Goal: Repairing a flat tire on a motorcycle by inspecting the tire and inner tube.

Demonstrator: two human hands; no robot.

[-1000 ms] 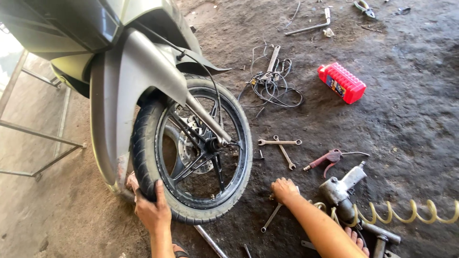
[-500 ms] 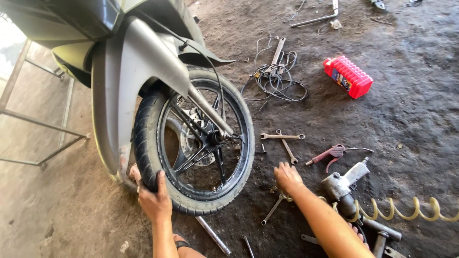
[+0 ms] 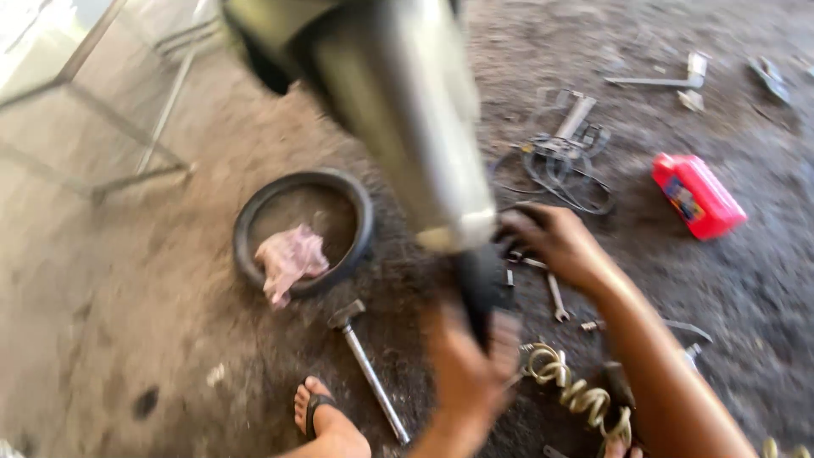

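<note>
A blurred grey fork leg [image 3: 424, 127] of a scooter cuts across the view, hiding part of both hands. The left hand [image 3: 466, 369] has its fingers wrapped round the dark fork end [image 3: 485, 288]; the right hand [image 3: 555, 242] curls shut beside it, on what is unclear. On the gritty dirt floor [image 3: 170, 356] lie a rubber tyre [image 3: 301, 229] holding a pink rag [image 3: 288, 259], a steel wrench [image 3: 369, 369], a coiled hose [image 3: 577, 390] and a red can [image 3: 698, 195].

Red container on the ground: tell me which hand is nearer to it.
Right. The right hand is just left of the red container; the left hand is lower and farther left, by the fork.
</note>
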